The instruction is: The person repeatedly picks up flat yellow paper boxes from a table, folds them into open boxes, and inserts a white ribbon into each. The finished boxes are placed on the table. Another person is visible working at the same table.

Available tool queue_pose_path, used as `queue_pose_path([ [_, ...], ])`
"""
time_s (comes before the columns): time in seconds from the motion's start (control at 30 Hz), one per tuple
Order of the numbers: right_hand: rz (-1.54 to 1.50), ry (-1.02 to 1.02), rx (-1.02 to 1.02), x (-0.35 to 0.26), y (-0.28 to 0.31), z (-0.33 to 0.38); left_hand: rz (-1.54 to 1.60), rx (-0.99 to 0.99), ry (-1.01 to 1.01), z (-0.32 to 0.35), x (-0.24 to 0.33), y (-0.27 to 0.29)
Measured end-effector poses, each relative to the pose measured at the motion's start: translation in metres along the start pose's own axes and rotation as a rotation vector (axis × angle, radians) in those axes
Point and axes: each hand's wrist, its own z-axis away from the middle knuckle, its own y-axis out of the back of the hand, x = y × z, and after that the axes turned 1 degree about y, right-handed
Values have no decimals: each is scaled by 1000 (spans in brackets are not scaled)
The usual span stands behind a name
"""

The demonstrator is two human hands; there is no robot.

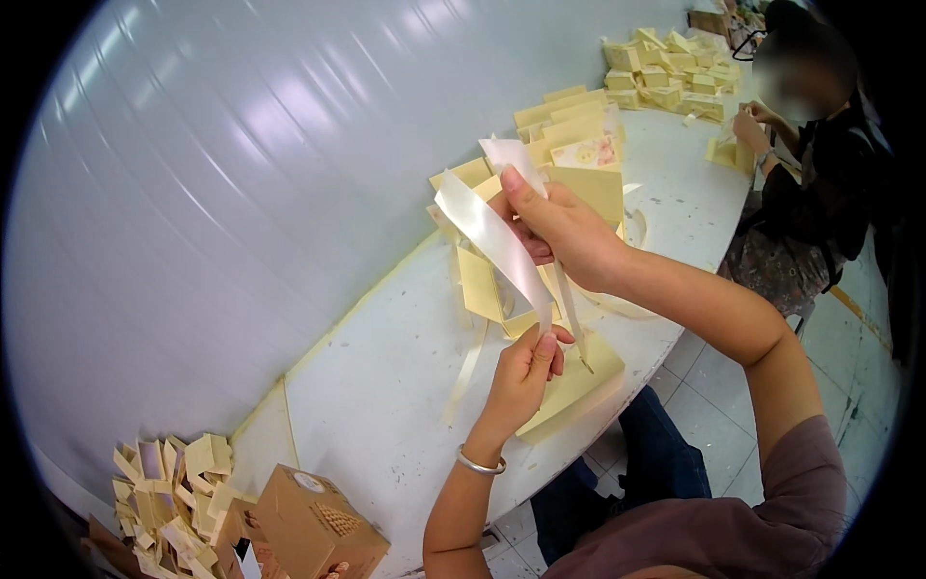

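A glossy white ribbon [492, 241] is stretched between my two hands above the table. My left hand [526, 376], with a metal bangle on the wrist, pinches its lower part between thumb and fingers. Higher up, my right hand [569, 232] is closed around another part, and a ribbon end sticks out above the thumb. A narrow strip runs down from the right hand to a pale yellow box [579, 396] lying just below my left hand. Behind the hands stands an open pale yellow box [482, 285] with ribbon trailing from it.
More pale yellow boxes [569, 111] line the wall side of the white table [367, 386], with a pile [675, 72] at the far end. A co-worker [810, 145] handles a box there. At lower left are a brown carton [313, 526] and heaped boxes [174, 492].
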Motion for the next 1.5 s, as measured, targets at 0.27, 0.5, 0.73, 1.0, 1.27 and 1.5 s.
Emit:
queue_pose_path([
  [0.27, 434, 392, 150, -7, 13, 3, 693, 109, 213, -2, -6, 5],
  [0.5, 676, -28, -150, -23, 12, 3, -31, -7, 336, -10, 3, 6],
  [0.73, 602, 20, -620, -3, 1, -6, -145, -221, 501, -25, 15, 4],
  [1.0, 1033, -303, -723, 27, 68, 20, 216, -286, 530, -29, -4, 33],
  [1.27, -98, -375, -328, 58, 72, 41, 9, -255, 289, -27, -7, 30],
  [1.5, -247, -449, -543, 134, 49, 40, -794, 264, -374, -11, -25, 2],
])
